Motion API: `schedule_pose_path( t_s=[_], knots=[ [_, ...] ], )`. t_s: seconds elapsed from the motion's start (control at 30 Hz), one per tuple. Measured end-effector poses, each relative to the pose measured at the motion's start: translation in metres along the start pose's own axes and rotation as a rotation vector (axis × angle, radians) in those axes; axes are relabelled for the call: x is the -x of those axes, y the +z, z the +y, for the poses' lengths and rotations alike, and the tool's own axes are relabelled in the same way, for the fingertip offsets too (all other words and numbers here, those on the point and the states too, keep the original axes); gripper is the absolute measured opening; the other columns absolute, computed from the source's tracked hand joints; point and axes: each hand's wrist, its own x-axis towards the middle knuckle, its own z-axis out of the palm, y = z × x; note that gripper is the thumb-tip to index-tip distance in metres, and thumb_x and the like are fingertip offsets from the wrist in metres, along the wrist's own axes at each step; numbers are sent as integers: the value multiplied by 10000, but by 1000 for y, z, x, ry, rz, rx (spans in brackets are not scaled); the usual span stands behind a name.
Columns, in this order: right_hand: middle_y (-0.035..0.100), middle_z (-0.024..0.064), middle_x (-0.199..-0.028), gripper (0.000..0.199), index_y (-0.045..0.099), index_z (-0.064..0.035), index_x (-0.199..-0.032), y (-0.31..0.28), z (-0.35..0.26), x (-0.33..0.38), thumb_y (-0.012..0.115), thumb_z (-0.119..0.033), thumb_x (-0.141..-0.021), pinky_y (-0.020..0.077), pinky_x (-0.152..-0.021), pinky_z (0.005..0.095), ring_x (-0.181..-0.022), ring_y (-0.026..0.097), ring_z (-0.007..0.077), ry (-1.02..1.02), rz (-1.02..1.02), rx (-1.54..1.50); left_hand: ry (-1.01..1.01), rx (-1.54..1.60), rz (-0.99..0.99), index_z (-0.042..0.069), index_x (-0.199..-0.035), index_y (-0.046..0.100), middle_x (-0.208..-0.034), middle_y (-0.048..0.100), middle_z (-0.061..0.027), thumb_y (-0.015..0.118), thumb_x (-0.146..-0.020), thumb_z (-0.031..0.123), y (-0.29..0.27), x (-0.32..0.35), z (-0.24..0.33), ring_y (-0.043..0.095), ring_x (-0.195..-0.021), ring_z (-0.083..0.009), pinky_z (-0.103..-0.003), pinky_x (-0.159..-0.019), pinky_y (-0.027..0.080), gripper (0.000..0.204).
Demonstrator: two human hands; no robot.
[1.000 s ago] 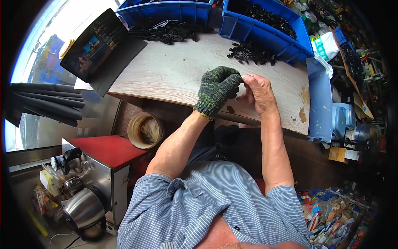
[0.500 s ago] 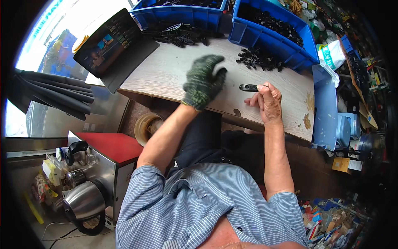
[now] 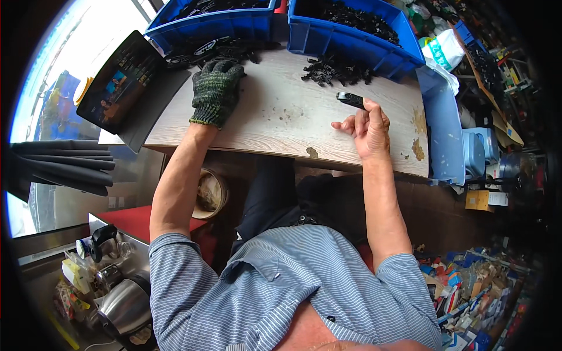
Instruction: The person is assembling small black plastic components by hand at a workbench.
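Note:
My left hand [image 3: 216,93], in a dark green knitted glove, rests at the near edge of a pile of long black plastic parts [image 3: 211,48]. Its fingers are bent downward and their tips are out of sight, so anything under them is hidden. Bare, my right hand [image 3: 370,128] pinches a small, narrow black plastic piece [image 3: 351,100] between thumb and forefinger, raised over the right side of the table. The other fingers curl loosely below. Just beyond that piece lies a heap of small black plastic parts [image 3: 336,71].
The pale wood-grain table [image 3: 275,131] has worn patches. Two blue crates of black parts, a left one [image 3: 216,24] and a right one [image 3: 357,51], line its back. A propped tablet [image 3: 117,85] stands at left, a light blue bin [image 3: 445,128] at right. Below sits a bucket [image 3: 219,202].
My left hand has swung left and away from me, from mid-table to the long black parts, its fingers now bent down. My right hand keeps its black piece. The whole view has shifted.

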Motion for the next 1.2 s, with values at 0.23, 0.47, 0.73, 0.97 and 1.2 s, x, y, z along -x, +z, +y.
schedule_pose_path(
  t_s=[0.23,0.47,0.73,0.97,1.2],
  knots=[
    [345,36,-413,405,451,-137,-664,-63,-35,-18,715,-375,-859,607,-739,587,-479,568,238,-1,469,-91,48,53,-56,204,-1023,731,-1065,693,-75,639,-838,118,-2,4,14,638,-1005,-333,-481,-812,492,224],
    [412,45,-433,381,539,-50,-968,-75,-45,-19,765,-330,-841,619,-685,568,-449,556,230,-48,588,22,155,211,-87,170,-1070,716,-1085,692,-86,620,-836,45,-8,5,48,626,-1016,-329,-467,-874,480,283],
    [487,0,-494,239,645,-26,-984,-2,-8,-36,768,-194,-867,613,-525,386,-411,538,131,83,191,245,64,374,-122,131,-1154,673,-1110,674,-130,646,-824,85,-3,1,75,609,-1060,-357,-502,-883,485,334],
    [590,15,-594,137,771,-108,-913,40,3,-59,779,-218,-832,524,-383,298,-409,523,112,118,201,769,-347,782,169,7,-1177,688,-1094,717,-160,722,-878,-3,-19,33,93,701,-988,-244,-342,-892,551,301],
    [582,16,-557,166,773,-107,-930,66,0,-62,771,-241,-832,454,-351,289,-394,492,92,94,162,1063,-410,818,36,2,-1137,700,-1043,727,-165,696,-897,14,-35,49,116,709,-939,-217,-318,-836,552,240]
  ],
)
